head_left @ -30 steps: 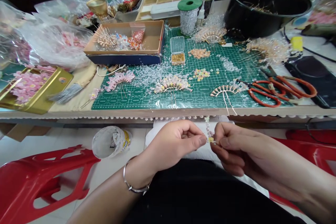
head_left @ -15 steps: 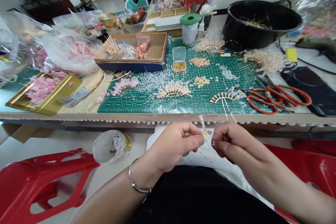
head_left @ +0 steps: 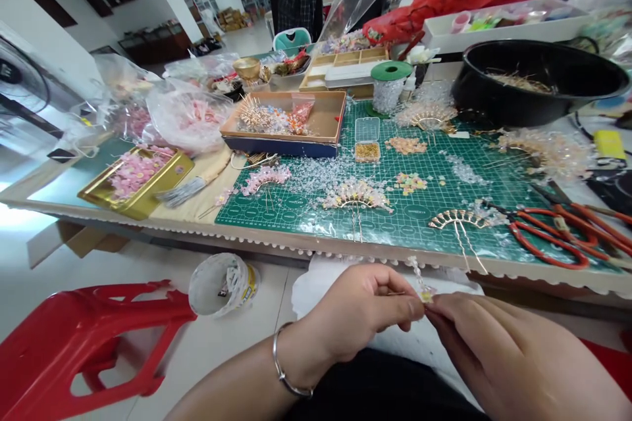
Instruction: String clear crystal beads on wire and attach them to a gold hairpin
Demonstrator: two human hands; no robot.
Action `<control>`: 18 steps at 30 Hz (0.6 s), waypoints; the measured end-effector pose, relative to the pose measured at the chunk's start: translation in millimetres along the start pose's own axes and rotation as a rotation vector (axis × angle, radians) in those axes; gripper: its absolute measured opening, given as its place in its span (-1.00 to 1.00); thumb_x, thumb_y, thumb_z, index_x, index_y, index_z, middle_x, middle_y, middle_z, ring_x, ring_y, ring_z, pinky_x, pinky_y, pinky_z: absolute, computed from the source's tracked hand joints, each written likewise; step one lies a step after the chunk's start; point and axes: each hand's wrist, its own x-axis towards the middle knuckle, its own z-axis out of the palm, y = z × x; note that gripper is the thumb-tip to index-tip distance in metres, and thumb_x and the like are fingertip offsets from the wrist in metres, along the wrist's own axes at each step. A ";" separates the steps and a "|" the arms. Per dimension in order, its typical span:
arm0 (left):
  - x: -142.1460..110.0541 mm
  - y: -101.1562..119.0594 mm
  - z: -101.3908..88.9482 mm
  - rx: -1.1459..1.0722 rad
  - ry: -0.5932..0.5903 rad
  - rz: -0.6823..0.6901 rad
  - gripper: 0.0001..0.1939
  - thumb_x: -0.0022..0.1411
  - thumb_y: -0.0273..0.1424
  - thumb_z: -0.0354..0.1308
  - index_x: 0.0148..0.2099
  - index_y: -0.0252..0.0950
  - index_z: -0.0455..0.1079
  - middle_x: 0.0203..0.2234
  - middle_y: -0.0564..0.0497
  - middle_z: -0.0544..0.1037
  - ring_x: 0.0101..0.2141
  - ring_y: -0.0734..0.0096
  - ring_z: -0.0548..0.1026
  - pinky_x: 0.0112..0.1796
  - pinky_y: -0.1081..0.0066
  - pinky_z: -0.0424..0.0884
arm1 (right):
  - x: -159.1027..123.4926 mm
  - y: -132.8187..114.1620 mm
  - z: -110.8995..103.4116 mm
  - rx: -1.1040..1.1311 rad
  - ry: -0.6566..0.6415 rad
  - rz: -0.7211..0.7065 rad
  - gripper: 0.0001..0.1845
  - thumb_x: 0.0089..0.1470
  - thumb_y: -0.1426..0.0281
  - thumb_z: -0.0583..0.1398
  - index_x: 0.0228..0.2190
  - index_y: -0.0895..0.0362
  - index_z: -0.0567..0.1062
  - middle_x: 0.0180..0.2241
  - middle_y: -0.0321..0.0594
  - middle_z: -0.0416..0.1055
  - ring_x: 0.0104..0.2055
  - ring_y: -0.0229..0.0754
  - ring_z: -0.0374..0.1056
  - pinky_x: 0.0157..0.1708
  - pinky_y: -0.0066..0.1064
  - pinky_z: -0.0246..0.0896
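My left hand (head_left: 363, 312) and my right hand (head_left: 486, 345) meet over my lap, below the table's front edge. Both pinch a small beaded wire piece (head_left: 421, 284), a short strand of clear beads with a yellowish flower at its base. The left wrist wears a silver bangle (head_left: 286, 371). On the green cutting mat (head_left: 419, 210) just above the hands lie fan-shaped gold hairpins (head_left: 457, 220), one covered with pastel flowers (head_left: 356, 196), amid scattered clear beads.
Orange-handled scissors (head_left: 557, 237) lie at the mat's right. A brown tray of pins and beads (head_left: 286, 120), a black pot (head_left: 538, 82), a gold tin of pink flowers (head_left: 135, 176) and plastic bags crowd the table. A red stool (head_left: 74, 348) and a white tub (head_left: 224, 284) stand on the floor.
My head has lifted, so more of the room beyond the table shows. The hands have drawn closer together and shifted right and lower in view, still pinching the beaded piece.
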 end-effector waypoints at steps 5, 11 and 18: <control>2.5 2.7 -6.8 0.055 -0.029 -0.010 -0.65 0.03 -0.19 0.45 -0.36 -0.30 0.40 -0.54 0.12 0.47 -0.48 0.53 0.32 -0.40 0.45 0.17 | 7.2 2.4 4.9 -0.031 -0.034 -0.040 -0.83 0.18 0.52 0.07 -0.30 0.15 0.47 -0.37 0.12 0.62 -0.45 0.21 0.56 -0.57 -0.08 0.35; 3.4 3.3 -11.0 0.128 -0.055 -0.022 -0.65 0.06 -0.18 0.43 -0.34 -0.33 0.41 -0.51 0.09 0.47 -0.43 0.48 0.38 -0.36 0.43 0.23 | 10.7 3.7 5.1 0.279 -0.027 0.154 -0.83 0.26 0.40 0.06 -0.32 0.05 0.45 -0.44 -0.16 0.58 -0.49 -0.06 0.53 -0.52 -0.29 0.41; 1.0 4.6 -8.5 0.122 -0.077 0.058 -0.78 0.13 -0.35 0.36 -0.30 -0.31 0.38 -0.58 0.20 0.31 -0.53 0.59 0.21 -0.49 0.52 0.14 | 13.9 6.7 8.9 0.560 -0.131 0.408 -0.70 0.29 0.30 0.05 -0.47 0.03 0.41 -0.56 -0.34 0.49 -0.57 -0.24 0.45 -0.60 -0.53 0.38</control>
